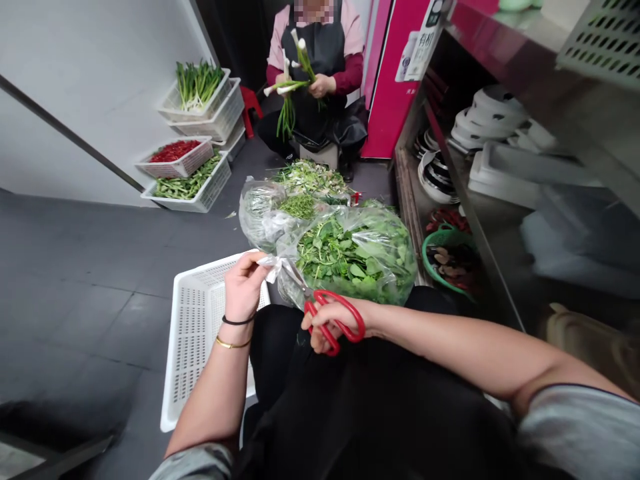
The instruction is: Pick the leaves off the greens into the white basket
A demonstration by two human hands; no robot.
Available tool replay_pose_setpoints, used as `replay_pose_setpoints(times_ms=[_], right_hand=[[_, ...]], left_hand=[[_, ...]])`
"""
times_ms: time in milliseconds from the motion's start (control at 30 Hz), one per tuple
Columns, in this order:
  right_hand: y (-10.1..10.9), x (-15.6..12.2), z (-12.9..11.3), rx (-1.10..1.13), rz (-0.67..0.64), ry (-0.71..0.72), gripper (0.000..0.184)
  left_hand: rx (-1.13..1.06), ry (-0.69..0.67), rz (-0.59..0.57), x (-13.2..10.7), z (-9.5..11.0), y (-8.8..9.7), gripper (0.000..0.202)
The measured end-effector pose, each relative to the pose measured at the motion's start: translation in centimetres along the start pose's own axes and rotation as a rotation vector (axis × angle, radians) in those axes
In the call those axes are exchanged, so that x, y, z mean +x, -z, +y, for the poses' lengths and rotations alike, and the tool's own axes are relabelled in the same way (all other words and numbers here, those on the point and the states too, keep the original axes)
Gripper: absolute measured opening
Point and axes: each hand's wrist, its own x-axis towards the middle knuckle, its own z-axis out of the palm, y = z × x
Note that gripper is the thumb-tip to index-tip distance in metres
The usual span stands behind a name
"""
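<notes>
My left hand (245,283) pinches the gathered edge of a clear plastic bag (390,233), pulling it out to the left. Leafy greens (340,257) fill that bag, which rests on the floor in front of my knees. My right hand (327,320) is closed around the red handles of a pair of scissors (353,317). Their blades point up and left toward the stretched plastic near my left hand; whether they touch it I cannot tell. Under my left wrist stands a white perforated basket (193,333), with no contents visible in the part I see.
Another person (315,73) sits opposite, holding green onions (295,83). Between us lie trimmings (315,177) and a second bag (257,207). Stacked baskets (200,127) of vegetables stand by the wall at left. On the right are a metal shelf (480,247) with containers and a green basket (433,263).
</notes>
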Motion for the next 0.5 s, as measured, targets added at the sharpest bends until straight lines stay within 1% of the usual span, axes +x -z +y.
replay_pose_setpoints(times_ms=[33, 67, 133, 200, 233, 300, 400, 500], right_hand=[[-0.1, 0.3, -0.4, -0.004, 0.012, 0.003, 0.009], [-0.2, 0.7, -0.7, 0.001, 0.017, 0.012, 0.012], [-0.2, 1.3, -1.0, 0.059, 0.015, 0.054, 0.032], [-0.1, 1.9, -0.7, 0.137, -0.008, 0.129, 0.055], [0.0, 2.1, -0.5, 0.162, -0.022, 0.163, 0.061], [0.1, 2.4, 0.0, 0.175, -0.047, 0.178, 0.064], [0.4, 2.7, 0.7, 0.153, -0.073, 0.156, 0.061], [0.7, 2.7, 1.1, 0.103, -0.059, 0.214, 0.059]], left_hand=[[0.0, -0.01, -0.017, -0.2, -0.1, 0.0, 0.013], [-0.004, -0.02, -0.035, -0.4, -0.2, 0.0, 0.012], [-0.036, -0.036, -0.058, -0.9, -0.6, 0.1, 0.012], [-0.093, -0.042, -0.049, -1.2, -1.0, 0.1, 0.012], [-0.125, -0.04, -0.042, -1.4, -1.2, 0.1, 0.012], [-0.184, -0.029, -0.043, -1.7, -1.5, 0.0, 0.012], [-0.259, -0.025, -0.068, -1.8, -1.6, -0.1, 0.011], [-0.313, -0.014, -0.07, -1.8, -1.3, -0.2, 0.013]])
